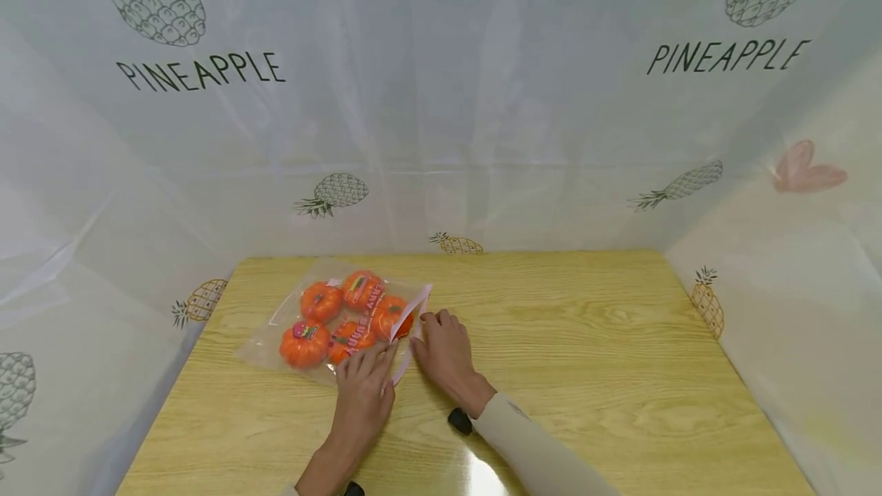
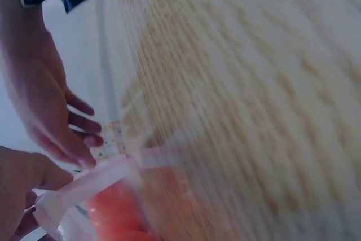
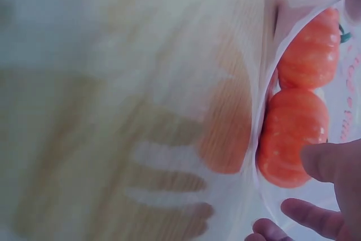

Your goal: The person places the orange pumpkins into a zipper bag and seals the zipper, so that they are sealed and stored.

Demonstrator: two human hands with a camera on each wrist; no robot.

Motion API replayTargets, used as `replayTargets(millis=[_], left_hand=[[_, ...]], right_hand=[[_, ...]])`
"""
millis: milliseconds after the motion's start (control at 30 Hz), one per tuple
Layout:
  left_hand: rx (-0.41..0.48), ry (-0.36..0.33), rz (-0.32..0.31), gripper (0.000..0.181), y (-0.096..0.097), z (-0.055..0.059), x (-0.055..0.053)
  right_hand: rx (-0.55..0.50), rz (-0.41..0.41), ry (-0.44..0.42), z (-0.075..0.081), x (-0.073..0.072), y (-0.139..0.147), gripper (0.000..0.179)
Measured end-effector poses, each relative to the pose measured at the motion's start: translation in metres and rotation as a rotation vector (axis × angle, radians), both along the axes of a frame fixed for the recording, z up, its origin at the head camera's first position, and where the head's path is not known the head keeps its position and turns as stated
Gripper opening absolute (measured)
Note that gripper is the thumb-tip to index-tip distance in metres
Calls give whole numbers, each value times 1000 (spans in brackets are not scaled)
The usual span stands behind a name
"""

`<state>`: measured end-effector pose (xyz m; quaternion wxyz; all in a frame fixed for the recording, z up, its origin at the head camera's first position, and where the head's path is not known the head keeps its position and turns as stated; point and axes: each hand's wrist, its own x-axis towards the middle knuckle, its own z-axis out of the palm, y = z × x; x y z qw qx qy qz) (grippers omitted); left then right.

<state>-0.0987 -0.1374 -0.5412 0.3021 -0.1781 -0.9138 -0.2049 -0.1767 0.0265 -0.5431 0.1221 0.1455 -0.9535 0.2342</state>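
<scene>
A clear plastic zip bag [image 1: 276,327] with a pale pink strip along its mouth lies on the table's left part. Inside it are several small orange pumpkins [image 1: 321,302], shiny and ribbed. My left hand [image 1: 363,393] pinches the near end of the bag's mouth, seen also in the left wrist view where the strip [image 2: 96,182] runs out from the fingers. Beside the mouth, on its right, is my right hand [image 1: 446,350], fingers loosely bent and fingertips right at the edge. In the right wrist view the mouth gapes, and my thumb overlaps a pumpkin [image 3: 293,139].
The wooden table [image 1: 586,343] extends to the right of the bag. Whitish sheets printed with pineapples [image 1: 441,113] stand round its back and sides. Black wrist devices [image 1: 460,421] sit under the forearms.
</scene>
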Motion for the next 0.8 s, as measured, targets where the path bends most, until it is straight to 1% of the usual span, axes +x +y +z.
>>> replayTargets(millis=[200, 267, 367, 500, 667, 800], left_hand=[[-96, -27, -20, 84, -10, 1, 6], [-126, -31, -27, 85, -13, 2, 7], [-148, -34, -34, 85, -18, 2, 8], [-131, -18, -37, 75, -24, 1, 8], [-65, 29, -41, 58, -29, 1, 8], [-32, 75, -52, 45, -32, 2, 8]], right_hand=[[-15, 37, 47, -1, 9, 12, 38], [-18, 48, 66, 0, 11, 16, 37], [-16, 64, 78, 0, 13, 19, 36], [-21, 80, 73, -2, 16, 22, 37], [-24, 99, 90, -3, 21, 24, 38], [-28, 139, 103, 0, 27, 27, 38]])
